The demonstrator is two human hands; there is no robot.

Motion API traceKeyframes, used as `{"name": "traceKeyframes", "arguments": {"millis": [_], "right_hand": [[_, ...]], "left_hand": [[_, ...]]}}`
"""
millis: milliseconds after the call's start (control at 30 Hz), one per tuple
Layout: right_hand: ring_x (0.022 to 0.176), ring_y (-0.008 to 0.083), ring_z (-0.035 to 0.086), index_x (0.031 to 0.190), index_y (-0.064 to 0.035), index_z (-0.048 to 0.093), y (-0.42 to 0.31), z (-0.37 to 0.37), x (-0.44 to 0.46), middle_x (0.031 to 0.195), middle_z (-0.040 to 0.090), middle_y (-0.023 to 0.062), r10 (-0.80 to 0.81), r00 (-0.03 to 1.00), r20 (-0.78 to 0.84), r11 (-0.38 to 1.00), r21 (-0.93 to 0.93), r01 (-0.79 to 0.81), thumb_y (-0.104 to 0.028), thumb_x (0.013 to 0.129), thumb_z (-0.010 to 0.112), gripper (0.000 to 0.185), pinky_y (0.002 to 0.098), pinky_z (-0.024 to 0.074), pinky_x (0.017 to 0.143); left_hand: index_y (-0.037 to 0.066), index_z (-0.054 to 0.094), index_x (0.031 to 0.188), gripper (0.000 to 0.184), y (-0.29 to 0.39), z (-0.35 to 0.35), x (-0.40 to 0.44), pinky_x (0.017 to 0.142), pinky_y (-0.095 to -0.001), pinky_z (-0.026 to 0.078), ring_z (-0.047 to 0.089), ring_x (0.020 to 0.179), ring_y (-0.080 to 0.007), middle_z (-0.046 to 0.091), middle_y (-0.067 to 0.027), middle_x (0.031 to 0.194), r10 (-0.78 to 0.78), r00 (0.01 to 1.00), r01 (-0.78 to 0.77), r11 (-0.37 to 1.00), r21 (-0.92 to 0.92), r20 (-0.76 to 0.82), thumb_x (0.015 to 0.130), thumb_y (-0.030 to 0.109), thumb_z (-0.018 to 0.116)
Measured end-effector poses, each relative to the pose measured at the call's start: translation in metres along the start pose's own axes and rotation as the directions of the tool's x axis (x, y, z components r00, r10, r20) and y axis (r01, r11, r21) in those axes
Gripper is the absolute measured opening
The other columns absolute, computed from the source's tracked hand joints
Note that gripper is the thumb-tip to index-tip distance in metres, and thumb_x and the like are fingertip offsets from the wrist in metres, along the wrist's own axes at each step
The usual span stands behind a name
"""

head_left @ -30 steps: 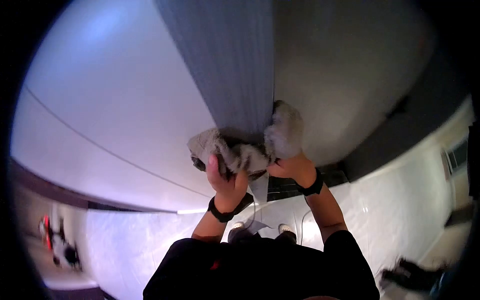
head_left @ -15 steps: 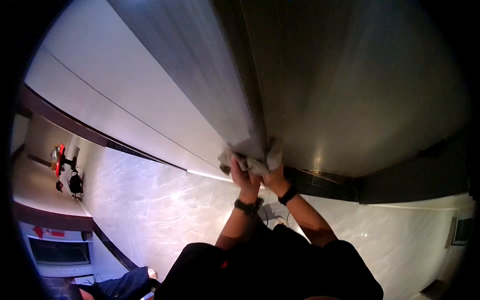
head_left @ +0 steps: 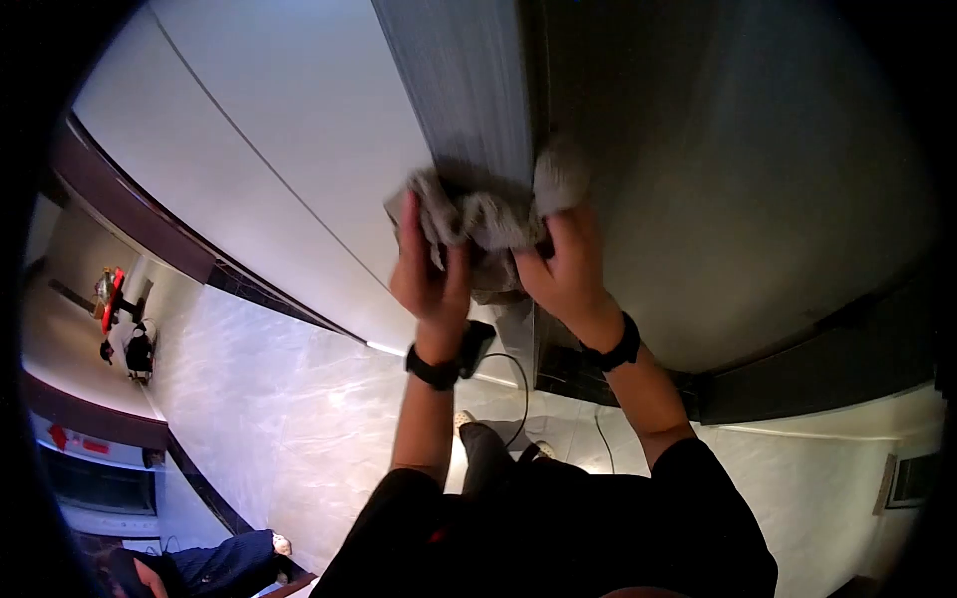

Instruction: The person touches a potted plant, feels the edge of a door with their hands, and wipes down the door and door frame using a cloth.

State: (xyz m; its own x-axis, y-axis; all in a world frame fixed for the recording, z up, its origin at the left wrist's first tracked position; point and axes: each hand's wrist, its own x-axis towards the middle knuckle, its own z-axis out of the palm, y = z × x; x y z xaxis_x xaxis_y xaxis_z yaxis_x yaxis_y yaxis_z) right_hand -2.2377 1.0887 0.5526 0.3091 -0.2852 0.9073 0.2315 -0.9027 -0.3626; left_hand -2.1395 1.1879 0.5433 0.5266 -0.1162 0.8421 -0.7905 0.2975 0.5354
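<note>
A crumpled grey-beige cloth [head_left: 495, 221] is pressed across a grey vertical post [head_left: 469, 100] and bends around both of its edges. My left hand [head_left: 431, 279] grips the cloth on the left side, its fingers pointing upward over the folds. On the right side, my right hand [head_left: 570, 261] holds the other end, with the thumb towards the middle and the fingers partly hidden by cloth. Black bands circle both wrists, and the left one carries a dark, bulky piece.
A pale wall panel [head_left: 289, 110] adjoins the post on the left, a dark panel [head_left: 728, 179] on the right. Below lies a shiny marble-look floor [head_left: 269, 369] with thin dark cables [head_left: 525, 399] near my feet. Another person [head_left: 219, 566] is at the lower left; red items [head_left: 112, 299] appear farther off.
Both hands and the cloth have shifted up in the view along the post and look larger. My hands are farther apart. The camera's view has turned slightly.
</note>
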Motion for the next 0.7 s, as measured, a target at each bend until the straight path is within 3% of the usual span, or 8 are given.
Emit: {"name": "traceKeyframes", "arguments": {"millis": [167, 300, 367, 433, 467, 500, 567, 700], "right_hand": [[0.097, 0.0415, 0.048, 0.115, -0.0009, 0.049, 0.011, 0.024, -0.03, 0.107, 0.05, 0.022, -0.088, 0.979, -0.182, 0.985, -0.161, 0.058, -0.011, 0.068, 0.061, 0.049, 0.0437, 0.0414, 0.081], [0.086, 0.0393, 0.056, 0.109, -0.0008, 0.055, 0.023, 0.041, -0.154, 0.101, 0.058, 0.0209, 0.221, 0.956, -0.193, 0.905, -0.326, -0.275, -0.011, 0.071, 0.061, 0.04, 0.0407, 0.0469, 0.072], [0.078, 0.0364, 0.059, 0.105, -0.0008, 0.058, 0.019, 0.036, -0.226, 0.091, 0.061, 0.0183, 0.52, 0.849, -0.1, 0.762, -0.395, -0.513, -0.011, 0.075, 0.06, 0.032, 0.038, 0.0482, 0.066], [0.072, 0.0278, 0.062, 0.112, -0.0017, 0.056, -0.006, 0.02, -0.276, 0.088, 0.062, 0.0185, 0.896, 0.389, 0.215, 0.444, -0.409, -0.797, -0.014, 0.079, 0.06, 0.036, 0.034, 0.0483, 0.063], [0.072, 0.0246, 0.062, 0.114, -0.0037, 0.056, -0.017, 0.021, -0.318, 0.09, 0.062, 0.0199, 0.827, 0.509, 0.238, 0.56, -0.423, -0.712, -0.018, 0.08, 0.06, 0.037, 0.033, 0.0475, 0.064], [0.078, 0.0261, 0.062, 0.116, -0.0044, 0.056, -0.048, 0.024, -0.307, 0.093, 0.063, 0.0198, 0.916, 0.314, 0.25, 0.395, -0.428, -0.813, -0.02, 0.08, 0.06, 0.039, 0.034, 0.0471, 0.071], [0.085, 0.0293, 0.062, 0.116, -0.0013, 0.055, -0.058, 0.044, -0.334, 0.097, 0.063, 0.0205, 0.788, 0.566, 0.241, 0.613, -0.386, -0.689, -0.022, 0.081, 0.06, 0.041, 0.0356, 0.046, 0.077], [0.091, 0.0248, 0.059, 0.109, 0.0035, 0.055, -0.079, 0.132, -0.277, 0.101, 0.062, 0.0166, 0.813, 0.517, 0.267, 0.569, -0.175, -0.804, -0.015, 0.086, 0.056, 0.03, 0.0345, 0.0439, 0.081]], "left_hand": [[-0.003, 0.048, 0.124, 0.054, -0.046, -0.005, -0.044, 0.075, -0.0236, 0.047, 0.062, 0.085, -0.0129, 0.066, -0.0123, 0.099, -0.081, 0.997, 0.081, 0.994, -0.076, 0.011, 0.071, -0.002, 0.06], [0.002, 0.057, 0.118, 0.051, -0.092, -0.036, -0.133, 0.066, -0.0202, 0.046, 0.056, 0.072, -0.0052, 0.067, -0.005, 0.087, -0.403, 0.861, 0.473, 0.858, -0.199, 0.309, 0.067, -0.001, 0.06], [0.013, 0.059, 0.118, 0.05, -0.124, -0.058, -0.179, 0.063, -0.0196, 0.044, 0.051, 0.068, -0.0023, 0.065, -0.0019, 0.082, -0.679, 0.509, 0.795, 0.607, 0.014, 0.529, 0.069, 0.003, 0.062], [0.009, 0.062, 0.111, 0.037, -0.125, -0.067, -0.197, 0.059, -0.0265, 0.047, 0.057, 0.062, -0.0106, 0.065, -0.0048, 0.072, -0.583, 0.543, 0.669, 0.736, 0.108, 0.605, 0.074, 0.008, 0.064], [0.012, 0.06, 0.114, 0.04, -0.117, -0.082, -0.186, 0.065, -0.0288, 0.049, 0.061, 0.067, -0.0167, 0.066, -0.0103, 0.08, -0.576, 0.352, 0.403, 0.805, 0.436, 0.738, 0.075, 0.01, 0.065], [0.015, 0.058, 0.117, 0.042, -0.124, -0.094, -0.2, 0.071, -0.0318, 0.049, 0.062, 0.074, -0.0229, 0.065, -0.013, 0.091, -0.44, 0.379, 0.444, 0.858, 0.257, 0.814, 0.076, 0.009, 0.063], [0.017, 0.051, 0.125, 0.05, -0.13, -0.125, -0.193, 0.072, -0.0358, 0.049, 0.061, 0.077, -0.0289, 0.064, -0.014, 0.098, -0.295, 0.412, 0.402, 0.908, 0.119, 0.862, 0.076, 0.012, 0.062], [0.016, 0.046, 0.128, 0.055, -0.18, -0.205, -0.143, 0.054, -0.0371, 0.046, 0.059, 0.061, -0.0287, 0.062, -0.0122, 0.073, -0.353, 0.275, -0.017, 0.928, 0.372, 0.894, 0.078, 0.033, 0.063]]}}
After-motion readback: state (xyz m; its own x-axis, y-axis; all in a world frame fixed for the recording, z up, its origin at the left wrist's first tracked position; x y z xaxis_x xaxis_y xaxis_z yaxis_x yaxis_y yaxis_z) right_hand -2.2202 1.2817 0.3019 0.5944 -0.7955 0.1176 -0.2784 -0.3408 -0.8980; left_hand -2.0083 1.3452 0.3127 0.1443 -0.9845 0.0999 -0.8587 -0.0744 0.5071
